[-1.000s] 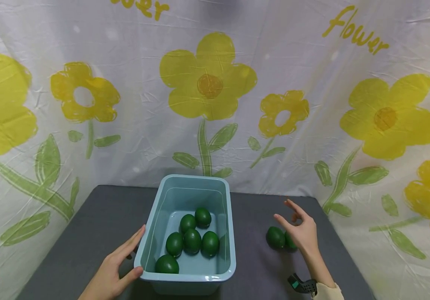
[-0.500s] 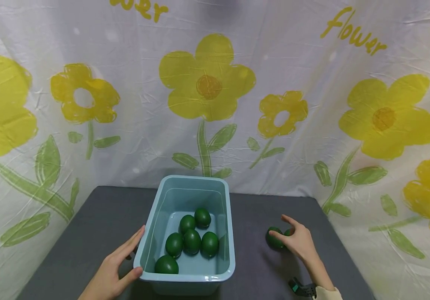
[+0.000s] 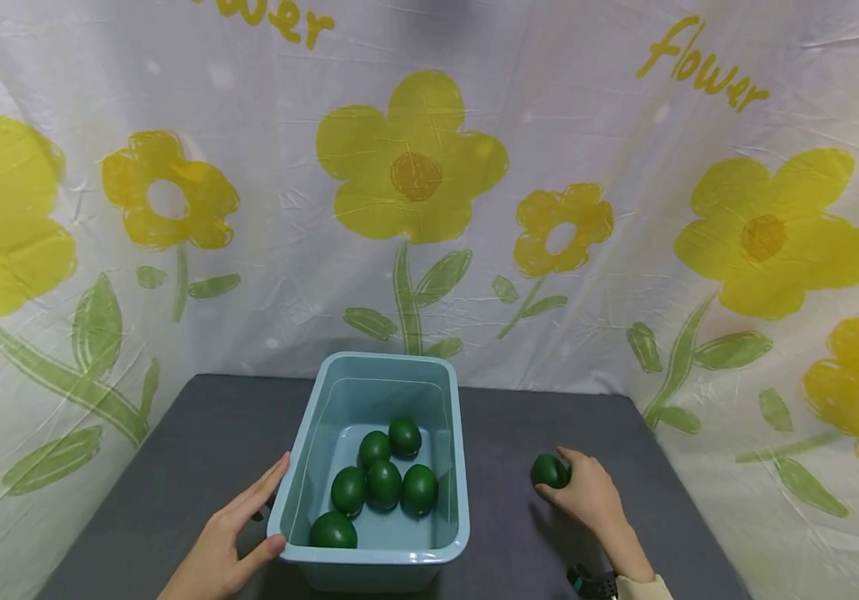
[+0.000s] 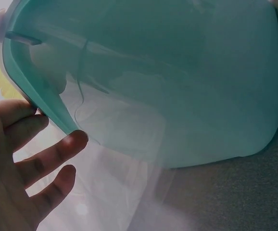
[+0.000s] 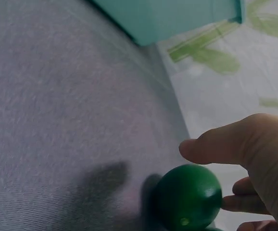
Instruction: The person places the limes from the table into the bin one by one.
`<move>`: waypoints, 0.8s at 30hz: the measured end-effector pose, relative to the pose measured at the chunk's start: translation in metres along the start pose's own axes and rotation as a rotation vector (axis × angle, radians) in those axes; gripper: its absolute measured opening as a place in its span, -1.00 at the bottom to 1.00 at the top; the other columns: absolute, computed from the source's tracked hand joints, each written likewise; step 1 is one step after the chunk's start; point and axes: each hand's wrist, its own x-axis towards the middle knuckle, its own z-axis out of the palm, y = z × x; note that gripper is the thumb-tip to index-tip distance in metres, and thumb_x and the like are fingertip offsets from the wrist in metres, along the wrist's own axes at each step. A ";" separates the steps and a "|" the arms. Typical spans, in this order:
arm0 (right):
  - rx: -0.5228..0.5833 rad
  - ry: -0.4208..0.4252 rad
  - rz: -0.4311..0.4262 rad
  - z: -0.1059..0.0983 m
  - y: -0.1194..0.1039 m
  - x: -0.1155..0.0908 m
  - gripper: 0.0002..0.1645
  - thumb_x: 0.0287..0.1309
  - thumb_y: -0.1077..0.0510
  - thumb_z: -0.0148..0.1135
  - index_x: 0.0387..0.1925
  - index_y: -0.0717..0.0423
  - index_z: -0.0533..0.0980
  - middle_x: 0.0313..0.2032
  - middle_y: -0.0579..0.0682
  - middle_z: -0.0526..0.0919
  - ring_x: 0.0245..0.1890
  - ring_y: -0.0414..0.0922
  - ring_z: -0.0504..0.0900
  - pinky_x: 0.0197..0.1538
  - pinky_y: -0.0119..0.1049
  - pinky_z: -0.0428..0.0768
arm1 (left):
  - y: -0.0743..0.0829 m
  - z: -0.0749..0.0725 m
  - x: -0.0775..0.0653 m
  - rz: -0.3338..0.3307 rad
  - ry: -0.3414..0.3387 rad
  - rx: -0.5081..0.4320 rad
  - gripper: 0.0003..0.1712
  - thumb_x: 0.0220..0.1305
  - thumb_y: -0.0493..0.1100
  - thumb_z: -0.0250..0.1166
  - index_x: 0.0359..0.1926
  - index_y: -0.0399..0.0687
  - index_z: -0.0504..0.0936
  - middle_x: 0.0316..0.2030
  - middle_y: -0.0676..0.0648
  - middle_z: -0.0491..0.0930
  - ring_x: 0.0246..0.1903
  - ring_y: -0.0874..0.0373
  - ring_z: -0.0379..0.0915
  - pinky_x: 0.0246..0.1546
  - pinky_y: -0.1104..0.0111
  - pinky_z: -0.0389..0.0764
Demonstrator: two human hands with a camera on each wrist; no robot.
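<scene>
My left hand (image 3: 230,533) lies against the light blue plastic bin (image 3: 466,500), its thumb at the near left corner and its fingers along the left wall. In the left wrist view, the fingers (image 4: 57,156) are spread at the rim. Inside the bin lie several glossy dark green oval fruits (image 3: 383,483). On the table to the right, my right hand (image 3: 590,496) has its thumb and fingers around one more green fruit (image 3: 549,472). The right wrist view shows the thumb along one side of that fruit (image 5: 187,195) and a fingertip at another. A second fruit beside it is mostly hidden.
A dark grey cloth covers the table (image 3: 500,442). Behind and beside it hangs a white curtain (image 3: 272,208) printed with yellow flowers. A dark band with a green patch (image 3: 590,582) sits on the right wrist.
My right hand has come down from above the two loose fruits, with its thumb and fingers drawing in around the left one. My left hand and the bin have stayed in place.
</scene>
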 end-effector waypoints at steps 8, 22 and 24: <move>-0.039 0.026 -0.002 0.010 0.006 0.001 -0.10 -0.06 -0.03 0.71 0.26 0.33 0.60 -0.03 0.30 0.74 -0.15 0.20 0.69 -0.21 0.12 0.67 | 0.002 0.001 0.000 -0.047 -0.020 -0.024 -0.07 0.36 -0.12 0.43 0.66 0.19 0.25 0.58 0.21 0.23 0.15 0.42 0.47 -0.26 0.35 0.66; -0.092 0.057 -0.050 0.012 0.011 0.004 -0.22 -0.08 0.05 0.70 0.17 0.34 0.65 -0.14 0.29 0.75 -0.20 0.17 0.70 -0.25 0.12 0.68 | 0.004 -0.001 0.001 -0.031 -0.016 -0.034 -0.08 0.35 -0.14 0.43 0.66 0.15 0.26 0.58 0.15 0.27 0.14 0.42 0.47 -0.23 0.33 0.66; -0.092 0.066 -0.056 0.013 0.012 0.005 -0.22 -0.08 0.05 0.70 0.16 0.34 0.66 -0.14 0.28 0.75 -0.21 0.16 0.70 -0.25 0.11 0.68 | 0.004 -0.001 0.002 -0.031 -0.013 -0.028 -0.08 0.35 -0.14 0.44 0.66 0.15 0.26 0.58 0.15 0.27 0.18 0.44 0.45 -0.22 0.33 0.66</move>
